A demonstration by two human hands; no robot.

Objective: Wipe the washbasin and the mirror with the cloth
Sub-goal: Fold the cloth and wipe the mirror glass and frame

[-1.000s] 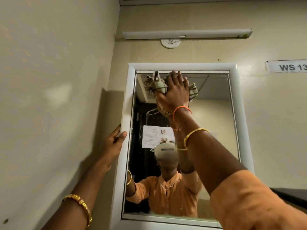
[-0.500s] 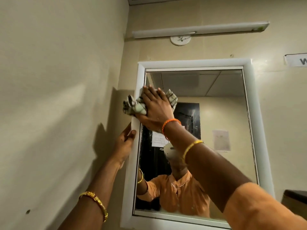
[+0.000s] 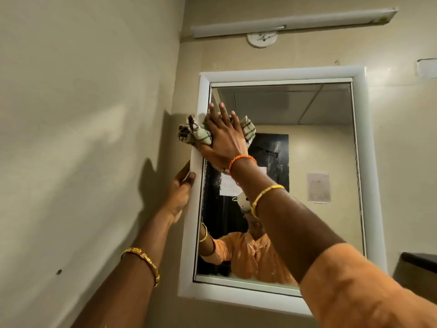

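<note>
1. Wall mirror (image 3: 307, 162) in a white frame (image 3: 281, 73), hung upright on the beige wall (image 3: 402, 162), long axis vertical, glass facing the camera; seen from below, so its sides lean inward toward the top.
2. Checked cloth (image 3: 196, 134), bunched into a wad, pressed against the upper left part of the mirror, straddling the left frame edge: one crumpled end sticking out left past the frame, the other showing to the right of the fingers over the glass.
3. Cloth's long axis roughly horizontal, across the mirror's vertical axis.
4. Right hand (image 3: 224, 140) laid flat on the cloth, palm to the glass, fingers (image 3: 221, 112) spread and pointing up, fingertips reaching beyond the cloth's top edge; cloth pinned under the palm rather than wrapped in a fist.
5. Orange thread band (image 3: 242, 159) and thin gold bangle (image 3: 266, 194) on the right wrist and forearm; orange sleeve (image 3: 366, 287) lower right.
6. Left hand (image 3: 181, 191) clasped on the outer left edge of the frame, below the cloth, thumb on the front face, other fingers hidden behind the edge; gold bangle (image 3: 142, 261) on that forearm.
7. Both hands near each other at the mirror's left side, not touching, each bearing on a different thing.
8. Tube light (image 3: 293, 22) fixed horizontally above the mirror, small round fitting (image 3: 262, 39) just under it.
9. Washbasin out of view.
</note>
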